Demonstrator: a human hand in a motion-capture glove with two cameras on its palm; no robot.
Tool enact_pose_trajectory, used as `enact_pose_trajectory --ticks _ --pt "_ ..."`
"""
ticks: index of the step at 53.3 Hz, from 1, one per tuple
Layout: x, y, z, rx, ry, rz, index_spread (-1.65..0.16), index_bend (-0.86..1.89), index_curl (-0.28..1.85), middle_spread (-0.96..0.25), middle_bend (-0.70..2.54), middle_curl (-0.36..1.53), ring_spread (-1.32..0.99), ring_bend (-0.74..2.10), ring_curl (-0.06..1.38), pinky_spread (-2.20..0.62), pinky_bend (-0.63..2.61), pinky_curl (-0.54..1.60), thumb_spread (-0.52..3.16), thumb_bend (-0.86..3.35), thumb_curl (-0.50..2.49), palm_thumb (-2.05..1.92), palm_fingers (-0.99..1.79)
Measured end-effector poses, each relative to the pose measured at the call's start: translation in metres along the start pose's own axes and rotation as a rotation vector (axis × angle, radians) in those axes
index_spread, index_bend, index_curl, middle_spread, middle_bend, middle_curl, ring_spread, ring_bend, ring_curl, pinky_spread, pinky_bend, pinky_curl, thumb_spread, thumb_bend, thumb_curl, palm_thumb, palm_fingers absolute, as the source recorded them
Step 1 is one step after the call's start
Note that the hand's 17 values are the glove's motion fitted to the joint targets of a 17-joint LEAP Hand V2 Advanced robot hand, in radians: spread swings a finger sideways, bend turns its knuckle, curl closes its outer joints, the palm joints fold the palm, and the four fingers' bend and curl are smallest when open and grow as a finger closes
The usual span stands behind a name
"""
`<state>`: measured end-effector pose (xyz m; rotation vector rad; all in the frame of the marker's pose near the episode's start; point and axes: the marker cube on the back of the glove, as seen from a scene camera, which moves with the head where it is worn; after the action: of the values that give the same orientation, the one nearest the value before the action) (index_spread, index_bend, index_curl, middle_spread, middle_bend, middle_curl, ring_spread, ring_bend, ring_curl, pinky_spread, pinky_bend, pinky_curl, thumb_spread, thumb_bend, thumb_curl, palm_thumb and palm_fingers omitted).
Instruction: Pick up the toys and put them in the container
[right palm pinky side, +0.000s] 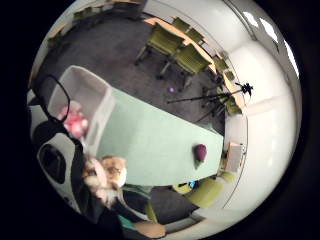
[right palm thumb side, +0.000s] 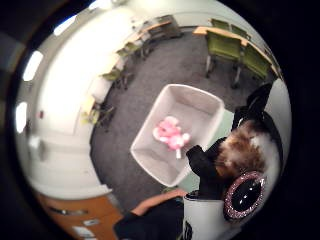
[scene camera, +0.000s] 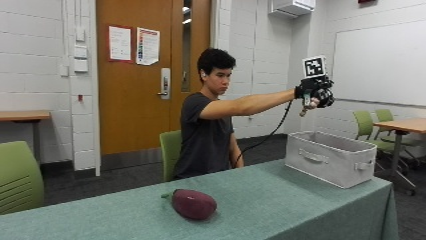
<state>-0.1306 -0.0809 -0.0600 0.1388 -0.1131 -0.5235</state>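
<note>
While raised at upper right of the outside view, above the container (scene camera: 331, 157), right hand (scene camera: 315, 91) clamped on a furry brown toy (right palm thumb side: 241, 150). Inside the container, a pink toy (right palm thumb side: 170, 133). At lower centre, a purple eggplant toy (scene camera: 194, 203) lying on the green counter (scene camera: 279, 205), well apart from the container.

The worktop (scene camera: 279, 200) is pale green, the container (scene camera: 331, 157) light grey, the toy (scene camera: 194, 203) on the worktop dark purple, the toy (right palm thumb side: 170, 133) inside pink.
</note>
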Motion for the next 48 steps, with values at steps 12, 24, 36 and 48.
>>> enact_pose_trajectory --ticks 12,24,36,48 --pt "-0.053 -0.046 0.014 -0.007 -0.116 0.043 -0.25 0.54 0.81 -0.31 0.98 0.69 -0.37 1.27 0.52 -0.46 0.88 0.44 0.52 0.01 0.91 0.58 1.21" --pt "-0.054 -0.050 0.045 -0.069 0.012 0.046 -0.25 0.52 0.84 -0.31 0.98 0.68 -0.37 1.24 0.51 -0.47 0.89 0.44 0.52 -0.01 0.97 0.57 1.17" --pt "-0.035 -0.040 0.052 -0.198 -0.020 0.094 -0.24 0.01 0.56 -0.02 0.35 0.47 -0.14 0.50 0.31 -0.17 0.96 0.44 0.84 -0.19 0.59 -0.22 -0.49" --pt "-0.077 -0.016 0.033 -0.179 -0.039 -0.029 -0.20 0.07 0.40 0.00 0.18 0.40 -0.10 0.24 0.22 -0.07 0.75 0.35 0.86 -0.16 0.38 -0.23 -0.28"
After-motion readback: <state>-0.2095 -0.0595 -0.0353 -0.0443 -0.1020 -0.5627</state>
